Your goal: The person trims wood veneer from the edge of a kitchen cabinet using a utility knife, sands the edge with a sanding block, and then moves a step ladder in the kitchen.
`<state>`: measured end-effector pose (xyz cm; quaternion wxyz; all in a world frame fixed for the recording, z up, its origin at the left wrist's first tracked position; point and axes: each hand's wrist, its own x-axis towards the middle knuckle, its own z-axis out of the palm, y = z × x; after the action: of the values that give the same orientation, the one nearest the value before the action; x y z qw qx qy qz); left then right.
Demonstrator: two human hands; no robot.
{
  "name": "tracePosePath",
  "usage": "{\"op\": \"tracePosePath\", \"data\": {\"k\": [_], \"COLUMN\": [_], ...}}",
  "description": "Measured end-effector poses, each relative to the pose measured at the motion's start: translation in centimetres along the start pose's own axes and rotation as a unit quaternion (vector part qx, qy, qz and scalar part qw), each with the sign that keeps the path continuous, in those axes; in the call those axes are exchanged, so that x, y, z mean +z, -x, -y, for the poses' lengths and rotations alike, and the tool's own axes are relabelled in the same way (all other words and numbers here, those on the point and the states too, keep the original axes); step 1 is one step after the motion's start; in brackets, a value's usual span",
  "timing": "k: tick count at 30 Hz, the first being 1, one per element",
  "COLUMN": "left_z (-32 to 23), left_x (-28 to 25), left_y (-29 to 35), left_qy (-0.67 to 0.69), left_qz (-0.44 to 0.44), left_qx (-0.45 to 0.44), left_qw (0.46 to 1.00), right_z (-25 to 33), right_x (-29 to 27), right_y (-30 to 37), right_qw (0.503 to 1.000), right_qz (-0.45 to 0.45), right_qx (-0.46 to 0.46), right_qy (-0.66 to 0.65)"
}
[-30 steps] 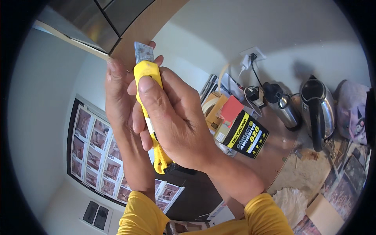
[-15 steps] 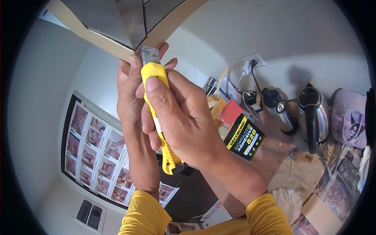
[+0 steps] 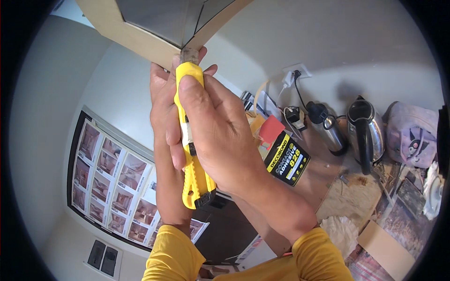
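My right hand [image 3: 218, 136] is closed around a yellow utility knife [image 3: 193, 175], thumb lying along its upper end. Its wide blade [image 3: 189, 55] points up and meets the lower corner of a grey-faced panel [image 3: 157, 21] with tan board edges, at the top of the view. Behind the knife, my left hand [image 3: 163, 110] grips the panel at that same corner, fingertips showing on the right of the blade. Part of the left hand is hidden by the knife and my right hand.
On the cluttered table to the right stand a black-and-yellow adhesive can [image 3: 287, 158], a steel flask [image 3: 327, 129], an electric kettle [image 3: 365, 131] and a lilac bag [image 3: 411, 133]. A wall socket [image 3: 296, 77] has plugs in it. A framed photo board [image 3: 112, 173] hangs at left.
The panel corner, both hands and the knife sit further right in the view. The blade has turned more upright and now overlaps the panel's corner.
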<state>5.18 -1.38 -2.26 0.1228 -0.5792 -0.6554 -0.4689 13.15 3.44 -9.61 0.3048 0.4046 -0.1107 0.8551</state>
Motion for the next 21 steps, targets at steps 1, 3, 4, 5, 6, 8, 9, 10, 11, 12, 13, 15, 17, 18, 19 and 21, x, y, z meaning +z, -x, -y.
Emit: {"op": "tracePosePath", "data": {"k": [1,3,4,5,6,8,9,10,11,12,13,15,17,18,19,21], "left_z": [0.2,0.5,0.5,0.5,0.3,0.1,0.1,0.2,0.2,0.2,0.3,0.3,0.0,-0.1,-0.2,-0.3], "left_x": [0.0,0.2,0.1,0.1,0.0,-0.1,0.0,0.0,0.1,0.0,-0.1,-0.1,-0.3,-0.3,-0.4,-0.5], "left_y": [-0.1,0.0,0.0,0.1,0.2,0.1,-0.1,-0.2,-0.2,-0.3,-0.2,-0.2,-0.2,-0.2,-0.1,0.0], "left_qy": [0.005,0.014,0.013,0.014,0.018,0.023,0.022,0.030,0.035,0.039,0.047,0.058,0.063,0.065,0.065,0.069], "left_qz": [0.002,-0.004,-0.009,-0.015,-0.021,-0.030,-0.036,-0.038,-0.042,-0.046,-0.050,-0.055,-0.060,-0.063,-0.064,-0.068], "left_qx": [0.000,0.000,-0.004,-0.006,-0.010,-0.014,-0.018,-0.020,-0.021,-0.022,-0.026,-0.030,-0.033,-0.036,-0.039,-0.047], "left_qw": [1.000,1.000,1.000,1.000,1.000,0.999,0.999,0.999,0.998,0.998,0.997,0.996,0.996,0.995,0.995,0.994], "right_z": [0.0,-0.3,-0.5,-0.6,-0.7,-0.4,-0.5,-0.6,-0.7,-0.4,-0.3,-0.4,-0.6,-0.7,-0.9,-1.1], "right_x": [0.1,0.9,1.6,2.0,2.4,3.6,4.0,4.0,4.2,4.8,5.1,5.6,6.1,6.3,6.4,6.6], "right_y": [0.1,0.1,0.1,0.1,0.2,0.1,0.1,-0.1,-0.2,-0.1,-0.1,-0.4,-0.4,-0.5,-0.6,-0.8], "right_qw": [1.000,0.999,0.998,0.998,0.997,0.995,0.994,0.994,0.993,0.991,0.989,0.986,0.984,0.983,0.982,0.978], "right_qz": [-0.004,-0.030,-0.042,-0.055,-0.068,-0.098,-0.102,-0.107,-0.111,-0.131,-0.140,-0.159,-0.160,-0.161,-0.168,-0.184], "right_qx": [-0.007,-0.001,0.003,0.000,-0.003,-0.001,0.006,0.011,0.017,0.010,0.009,0.008,-0.001,-0.005,-0.003,0.001], "right_qy": [0.015,-0.022,-0.044,-0.037,-0.029,-0.019,-0.022,-0.022,-0.023,-0.034,-0.041,-0.056,-0.075,-0.085,-0.088,-0.094]}}
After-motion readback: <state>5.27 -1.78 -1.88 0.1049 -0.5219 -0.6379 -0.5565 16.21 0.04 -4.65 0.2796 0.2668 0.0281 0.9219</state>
